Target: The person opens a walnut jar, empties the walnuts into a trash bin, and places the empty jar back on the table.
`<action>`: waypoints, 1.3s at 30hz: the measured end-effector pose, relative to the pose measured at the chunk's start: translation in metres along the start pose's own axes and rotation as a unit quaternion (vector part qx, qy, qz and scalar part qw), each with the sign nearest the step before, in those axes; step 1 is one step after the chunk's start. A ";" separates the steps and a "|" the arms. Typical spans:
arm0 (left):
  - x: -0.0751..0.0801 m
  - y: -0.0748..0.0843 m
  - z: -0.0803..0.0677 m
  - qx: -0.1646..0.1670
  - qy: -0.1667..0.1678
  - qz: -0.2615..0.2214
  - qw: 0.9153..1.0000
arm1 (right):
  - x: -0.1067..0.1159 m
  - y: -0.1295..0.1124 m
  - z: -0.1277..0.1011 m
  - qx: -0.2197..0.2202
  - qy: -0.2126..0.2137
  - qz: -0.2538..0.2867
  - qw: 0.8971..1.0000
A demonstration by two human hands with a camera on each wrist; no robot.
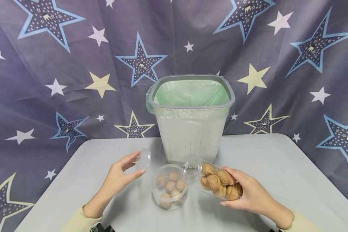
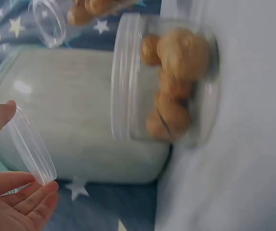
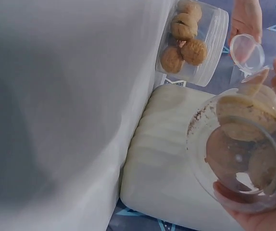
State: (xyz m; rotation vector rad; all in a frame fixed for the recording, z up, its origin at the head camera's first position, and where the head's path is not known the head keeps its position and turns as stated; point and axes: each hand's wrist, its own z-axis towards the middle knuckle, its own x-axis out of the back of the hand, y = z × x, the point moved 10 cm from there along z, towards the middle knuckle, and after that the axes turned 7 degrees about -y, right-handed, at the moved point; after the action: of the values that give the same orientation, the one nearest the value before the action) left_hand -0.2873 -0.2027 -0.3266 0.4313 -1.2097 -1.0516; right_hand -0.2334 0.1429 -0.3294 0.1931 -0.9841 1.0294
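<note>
- Currently the right hand (image 1: 250,193) grips a clear jar (image 1: 217,182) of walnuts, tilted with its mouth just over the open tub (image 1: 169,187) on the tabletop (image 1: 278,167); tipped faster, nuts could overshoot and roll away.
- Meanwhile the left hand (image 1: 119,177) pinches a clear lid (image 1: 145,158) beside the tub; a loose pinch could drop it.
- Behind stands a lined bin (image 1: 191,119); a bump from the jar might nudge the light tub.

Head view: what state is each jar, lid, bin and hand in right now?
Tilted jar: open, holding walnuts, mouth towards the standing jar.
Standing jar: upright, open, partly filled with walnuts.
Lid: off, pinched.
Bin: open, bag-lined.
Left hand: holds lid.
Right hand: grips tilted jar.
</note>
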 end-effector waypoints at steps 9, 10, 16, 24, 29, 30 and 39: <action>0.018 -0.041 -0.005 0.092 0.027 -0.016 0.995 | 0.008 0.005 -0.005 -0.022 -0.004 -0.015 1.000; 0.019 -0.045 -0.005 0.103 0.027 -0.018 0.994 | 0.008 0.006 -0.006 -0.023 -0.004 -0.016 1.000; 0.019 -0.069 -0.007 0.138 0.017 -0.034 0.990 | 0.008 0.005 -0.009 -0.008 0.004 -0.013 1.000; 0.013 -0.106 -0.014 0.203 -0.017 -0.065 0.977 | 0.010 0.007 -0.011 -0.017 0.002 -0.019 1.000; 0.011 -0.126 -0.019 0.240 -0.029 -0.063 0.968 | 0.012 0.009 -0.011 -0.022 -0.003 -0.023 0.999; 0.010 -0.129 -0.019 0.244 -0.030 -0.061 0.967 | 0.012 0.009 -0.011 -0.023 -0.003 -0.023 0.999; 0.007 -0.149 -0.016 0.257 -0.043 -0.054 0.964 | 0.014 0.010 -0.011 -0.023 -0.003 -0.025 0.999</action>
State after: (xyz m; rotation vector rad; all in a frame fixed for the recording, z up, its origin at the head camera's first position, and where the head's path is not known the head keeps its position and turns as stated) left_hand -0.3359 -0.2855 -0.4413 0.8680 -1.5540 -0.8432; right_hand -0.2326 0.1630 -0.3275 0.1820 -1.0027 0.9606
